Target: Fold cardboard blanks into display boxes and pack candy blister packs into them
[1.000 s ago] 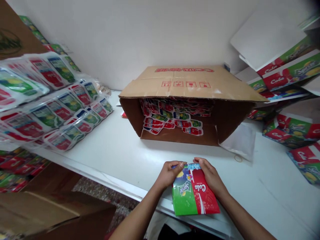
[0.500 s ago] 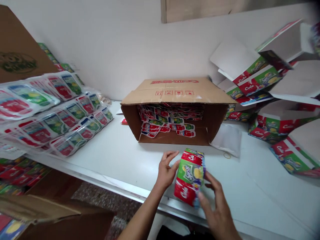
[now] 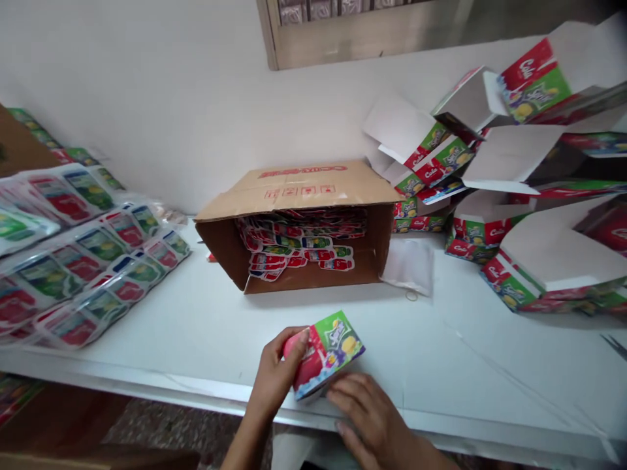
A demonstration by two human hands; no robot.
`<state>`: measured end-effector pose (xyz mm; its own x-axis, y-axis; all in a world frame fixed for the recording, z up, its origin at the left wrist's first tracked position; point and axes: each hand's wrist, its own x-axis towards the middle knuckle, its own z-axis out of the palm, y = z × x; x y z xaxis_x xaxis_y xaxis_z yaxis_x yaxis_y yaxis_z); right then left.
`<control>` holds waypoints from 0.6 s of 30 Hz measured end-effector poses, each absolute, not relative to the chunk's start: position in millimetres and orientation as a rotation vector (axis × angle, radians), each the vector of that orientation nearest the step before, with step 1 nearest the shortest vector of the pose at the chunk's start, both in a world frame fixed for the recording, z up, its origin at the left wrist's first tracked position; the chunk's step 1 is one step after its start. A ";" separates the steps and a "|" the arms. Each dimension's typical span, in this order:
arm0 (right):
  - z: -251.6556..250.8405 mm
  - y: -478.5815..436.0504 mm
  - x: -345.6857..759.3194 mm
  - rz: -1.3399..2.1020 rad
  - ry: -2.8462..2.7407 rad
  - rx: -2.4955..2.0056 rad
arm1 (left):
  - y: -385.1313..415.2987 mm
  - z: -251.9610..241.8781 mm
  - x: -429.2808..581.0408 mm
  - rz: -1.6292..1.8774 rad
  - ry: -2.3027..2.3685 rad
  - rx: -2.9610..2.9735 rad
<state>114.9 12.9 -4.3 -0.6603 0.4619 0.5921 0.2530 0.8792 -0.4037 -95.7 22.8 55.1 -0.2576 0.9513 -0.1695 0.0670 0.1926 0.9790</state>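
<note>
A small printed carton (image 3: 337,341) in red and green, marked Cola and Sprite, is tilted just above the front part of the table. My left hand (image 3: 283,369) grips its left end, thumb on the top face and fingers round the far side. Beside the lower right edge of the carton is my right hand (image 3: 365,414), fingers stretched out and slightly bent, thumb apart. Whether its fingertips touch the carton I cannot tell. Behind both hands, a brown cardboard box (image 3: 298,189) lies on its side, its mouth facing me, with many bottle-shaped packets (image 3: 318,243) inside.
Stacked open printed cartons (image 3: 509,287) fill the right side. Strips of packets (image 3: 98,254) lie on the left. A clear plastic bag (image 3: 409,264) and a rubber band (image 3: 411,296) are right of the brown box. Dark pointed tips (image 3: 614,346) show at the right edge.
The carton has turned from upright to tilted, and my left hand now grips it by its end. My right hand has moved from its right side to below it. The view has shifted right.
</note>
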 end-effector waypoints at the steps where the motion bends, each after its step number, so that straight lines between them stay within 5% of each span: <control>1: -3.1 16.2 116.6 0.392 -2.320 -0.466 | 24.0 48.3 -95.6 1.253 1.542 0.879; 4: -4.2 49.2 144.2 0.403 -2.188 -0.597 | 38.1 31.3 -94.7 1.290 1.478 0.678; 9: -15.7 178.1 226.4 0.422 -1.812 -1.493 | 74.2 29.1 -74.2 1.130 1.318 0.791; 18: -53.6 294.3 247.5 0.454 -1.691 -1.707 | 82.3 30.5 -56.2 1.056 1.232 0.793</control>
